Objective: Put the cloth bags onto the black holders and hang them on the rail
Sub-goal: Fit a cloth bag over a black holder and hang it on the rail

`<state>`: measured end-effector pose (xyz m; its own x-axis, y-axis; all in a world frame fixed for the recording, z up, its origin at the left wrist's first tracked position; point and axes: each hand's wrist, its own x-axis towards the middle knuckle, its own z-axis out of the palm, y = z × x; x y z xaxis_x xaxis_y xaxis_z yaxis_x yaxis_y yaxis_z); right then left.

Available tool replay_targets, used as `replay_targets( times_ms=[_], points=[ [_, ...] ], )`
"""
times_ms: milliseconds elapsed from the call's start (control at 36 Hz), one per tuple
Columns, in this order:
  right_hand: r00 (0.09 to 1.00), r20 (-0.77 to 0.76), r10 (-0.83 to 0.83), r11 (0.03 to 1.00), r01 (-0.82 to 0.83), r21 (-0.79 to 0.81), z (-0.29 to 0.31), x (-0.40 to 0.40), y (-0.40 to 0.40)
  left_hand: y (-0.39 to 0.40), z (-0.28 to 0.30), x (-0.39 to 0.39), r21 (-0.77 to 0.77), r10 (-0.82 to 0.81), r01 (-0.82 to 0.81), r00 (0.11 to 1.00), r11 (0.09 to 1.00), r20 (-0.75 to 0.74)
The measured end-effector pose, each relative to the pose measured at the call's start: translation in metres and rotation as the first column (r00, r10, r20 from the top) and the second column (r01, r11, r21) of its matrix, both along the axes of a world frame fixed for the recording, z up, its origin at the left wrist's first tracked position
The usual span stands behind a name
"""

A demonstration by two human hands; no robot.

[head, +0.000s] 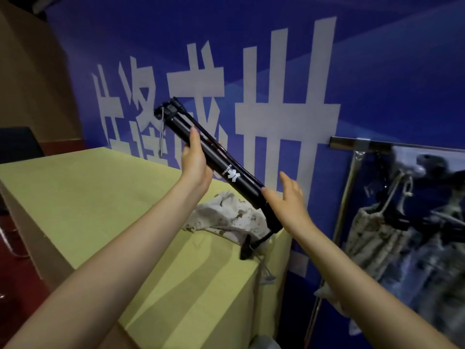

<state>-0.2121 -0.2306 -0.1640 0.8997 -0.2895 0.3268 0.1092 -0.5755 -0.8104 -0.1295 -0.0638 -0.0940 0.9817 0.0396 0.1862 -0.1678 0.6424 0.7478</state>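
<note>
**Black holder raised over the table's right end**

Left hand (195, 159): wrapped around the upper half of a black holder (236, 177), thumb lying straight along the tube, fingers curled behind it. Right hand (289, 200): spread, fingers straight and relaxed, thumb tip touching or almost touching the lower part of the tube; gripping nothing. Both forearms bare, reaching up from the bottom edge of the view.

Holder: a folded bundle of black tubes, tilted, top end up and to the left, bottom end down and to the right. White logo and lettering printed on the middle of the tube. Thin metal hook (161, 137) dangling from the top end. At the bottom end, a short black stem with a blurred knob (247, 246), just above the table's right edge.

Directly below the holder, a pale cloth bag (226, 215) with brown speckles, crumpled on the yellow-covered table (88, 192) near its far right corner; drawstring trailing over the right edge.

Beyond the table, a blue banner (377, 84) with big white characters. To the right, a metal rail (362, 144) on a slanted pole, with more speckled cloth bags (372, 235) hanging from it on black holders; that area is blurred.
</note>
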Motion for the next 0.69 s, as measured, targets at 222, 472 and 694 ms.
replay_targets(
  times_ms=[222, 472, 694],
  points=[
    [0.937, -0.054, 0.346, 0.937, -0.343, 0.061, 0.028, -0.020, 0.002, -0.033, -0.006, -0.012, -0.039, -0.268, 0.272, 0.960, 0.962, 0.086],
    [0.948, 0.089, 0.305, 0.866, -0.315, 0.389, 0.010, -0.015, -0.010, -0.018, -0.026, 0.007, 0.144, -0.344, 0.356, 0.934, 0.923, -0.099],
    [0.843, -0.041, 0.536, 0.759, -0.460, 0.460, -0.009, -0.021, -0.026, -0.021, -0.025, 0.011, 0.138, -0.349, 0.363, 0.930, 0.922, -0.116]
  ],
)
